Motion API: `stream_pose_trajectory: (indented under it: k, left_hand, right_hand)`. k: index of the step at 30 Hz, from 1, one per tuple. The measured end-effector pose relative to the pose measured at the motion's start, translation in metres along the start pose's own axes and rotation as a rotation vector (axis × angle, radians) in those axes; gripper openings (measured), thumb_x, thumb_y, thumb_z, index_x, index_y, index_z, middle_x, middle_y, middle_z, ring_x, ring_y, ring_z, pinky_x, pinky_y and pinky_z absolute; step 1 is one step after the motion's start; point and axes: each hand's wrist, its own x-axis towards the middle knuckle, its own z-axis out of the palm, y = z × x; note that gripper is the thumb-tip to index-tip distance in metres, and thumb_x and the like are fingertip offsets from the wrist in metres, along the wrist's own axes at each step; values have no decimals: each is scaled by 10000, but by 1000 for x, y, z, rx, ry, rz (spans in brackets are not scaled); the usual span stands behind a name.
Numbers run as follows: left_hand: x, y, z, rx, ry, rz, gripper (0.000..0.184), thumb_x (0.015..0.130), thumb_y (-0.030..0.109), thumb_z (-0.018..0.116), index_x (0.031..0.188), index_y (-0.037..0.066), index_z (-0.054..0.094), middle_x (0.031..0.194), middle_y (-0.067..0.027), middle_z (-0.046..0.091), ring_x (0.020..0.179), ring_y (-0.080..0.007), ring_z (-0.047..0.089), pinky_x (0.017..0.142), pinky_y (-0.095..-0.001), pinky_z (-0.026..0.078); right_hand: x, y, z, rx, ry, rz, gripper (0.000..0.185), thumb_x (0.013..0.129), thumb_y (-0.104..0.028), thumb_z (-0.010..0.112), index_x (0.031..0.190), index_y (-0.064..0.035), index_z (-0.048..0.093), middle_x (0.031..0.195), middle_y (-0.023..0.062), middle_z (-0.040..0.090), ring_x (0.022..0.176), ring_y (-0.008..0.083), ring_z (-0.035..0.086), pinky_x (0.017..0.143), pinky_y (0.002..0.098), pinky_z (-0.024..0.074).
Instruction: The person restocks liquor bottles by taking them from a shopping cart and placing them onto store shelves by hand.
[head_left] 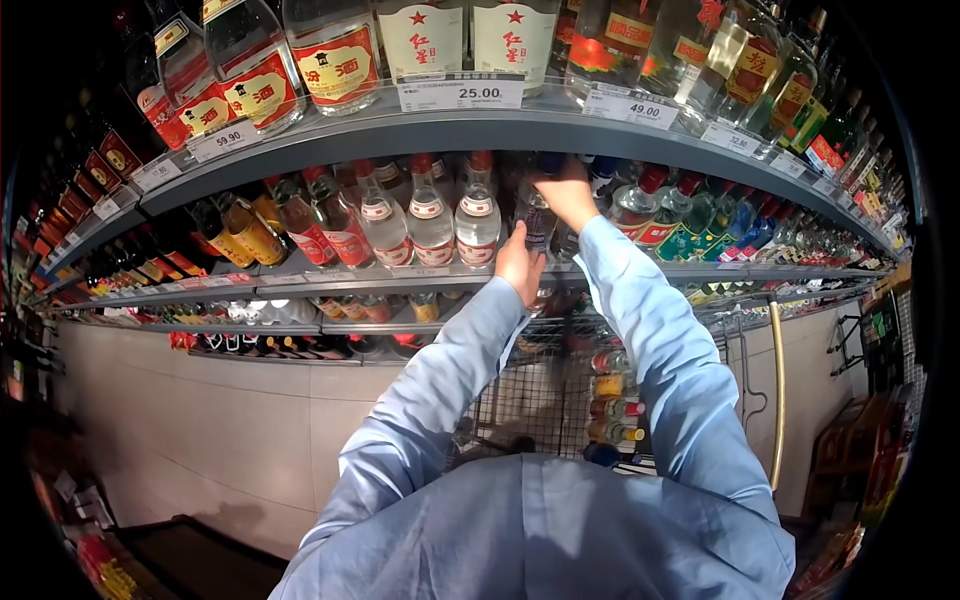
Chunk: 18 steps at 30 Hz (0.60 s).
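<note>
The left hand (518, 265) and right hand (568, 192) partly hide a bottle (536, 222), upper bottles (335, 62) are cut off above, and sleeves (650, 310) cover some of the cart (515, 392).

At the fingers (557, 188) there is one bottle (537, 222); to their left, three clear front-row bottles (431, 228); above them, two star-labelled bottles (421, 35).

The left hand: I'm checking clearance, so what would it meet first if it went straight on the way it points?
The left hand would most likely meet the dark-labelled bottle right in front of it; depth is unclear, and they may already be touching.
</note>
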Motion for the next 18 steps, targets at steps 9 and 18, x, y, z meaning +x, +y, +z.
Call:
stream_pose_trajectory:
  k: [9, 18]
  left_hand:
    - [-1, 2, -5, 102, -96, 27, 795, 874, 458, 388, 1346, -3, -55, 1435, -129, -13, 1279, -302, 172, 1033, -345, 202]
    - [-5, 9, -20, 166, -111, -22, 726, 881, 443, 362, 1344, -34, 70, 1418, -164, 94, 1242, -270, 266, 1011, -334, 248]
  right_hand:
    - [-2, -4, 5, -161, 186, 67, 519, 639, -242, 711, 994, 51, 470, 894, 249, 584, 868, 383, 568, 721, 382, 466]
    - [-10, -5, 4, -231, 120, 53, 762, 692, -251, 658, 1272, -18, 222, 933, 290, 557, 851, 431, 544, 726, 442, 447]
